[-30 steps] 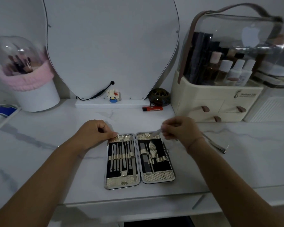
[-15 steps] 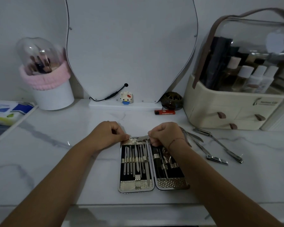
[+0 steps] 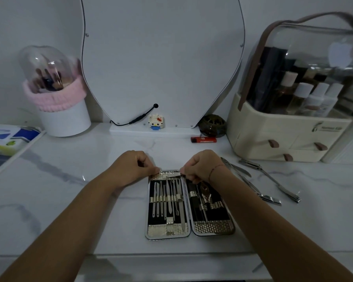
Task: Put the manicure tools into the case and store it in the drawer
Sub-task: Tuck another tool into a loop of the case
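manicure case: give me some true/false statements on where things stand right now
1. The case lies open on the table. True.
2. The right hand pinches a small tool at the case's top edge. True.
3. Every tool is already in the case. False: loose tools lie on the table to its right.
4. The lighter lies inside the case. False: it lies on the table, farther back.
5. The left hand touches the case's top left corner. True.
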The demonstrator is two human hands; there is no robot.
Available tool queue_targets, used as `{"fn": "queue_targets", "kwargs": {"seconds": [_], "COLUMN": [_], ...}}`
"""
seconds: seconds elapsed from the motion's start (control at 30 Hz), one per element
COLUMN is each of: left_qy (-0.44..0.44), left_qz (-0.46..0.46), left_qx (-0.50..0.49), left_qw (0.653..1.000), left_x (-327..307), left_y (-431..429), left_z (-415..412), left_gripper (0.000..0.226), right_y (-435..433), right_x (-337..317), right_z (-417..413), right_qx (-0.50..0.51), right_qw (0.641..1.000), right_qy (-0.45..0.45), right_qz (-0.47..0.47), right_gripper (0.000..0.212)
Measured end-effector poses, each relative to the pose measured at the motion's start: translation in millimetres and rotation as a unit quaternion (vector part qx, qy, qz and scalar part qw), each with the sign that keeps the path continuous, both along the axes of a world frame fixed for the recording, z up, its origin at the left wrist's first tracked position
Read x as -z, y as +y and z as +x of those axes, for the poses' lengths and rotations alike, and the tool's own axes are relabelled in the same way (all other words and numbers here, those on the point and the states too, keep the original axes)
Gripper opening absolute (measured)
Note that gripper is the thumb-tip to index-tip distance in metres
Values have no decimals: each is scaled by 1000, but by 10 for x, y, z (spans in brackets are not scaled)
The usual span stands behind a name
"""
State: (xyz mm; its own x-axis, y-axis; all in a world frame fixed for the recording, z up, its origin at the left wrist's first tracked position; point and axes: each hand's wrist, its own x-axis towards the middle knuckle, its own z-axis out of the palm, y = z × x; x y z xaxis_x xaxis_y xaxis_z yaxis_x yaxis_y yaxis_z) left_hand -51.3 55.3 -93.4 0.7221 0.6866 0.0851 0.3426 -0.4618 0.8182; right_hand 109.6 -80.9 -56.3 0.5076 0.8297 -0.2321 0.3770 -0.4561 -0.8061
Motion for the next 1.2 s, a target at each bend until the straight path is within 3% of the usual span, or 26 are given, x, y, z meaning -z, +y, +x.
{"fn": "queue_targets", "kwargs": {"seconds": [0.17,0.33,0.43,0.7,1.2], "left_qy": [-6,1,4,10,3], "left_qz": [0,4,9,14,3], "left_qx": [2,3,4,7,6], "left_qw": [1000,1000,1000,1000,1000], "left_x": [0,23,24,29,66], "left_y": [-14,22,22,38,71], "left_z": [3,3,4,-1,6], "left_gripper": [22,21,22,23,25], "right_y": [23,-25,-28,1,96], "right_x": [-6,-100,-102,-63,-34], "right_z": [13,51,69,63,-49], "right_qx": [-38,-120,-162,-200,-195], "right_qw": [999,969,950,929,936], "right_qy": [-34,-213,-267,-306,-292], "right_qz": [-13,16,19,48,19], "right_gripper": [20,8,15,8,12]}}
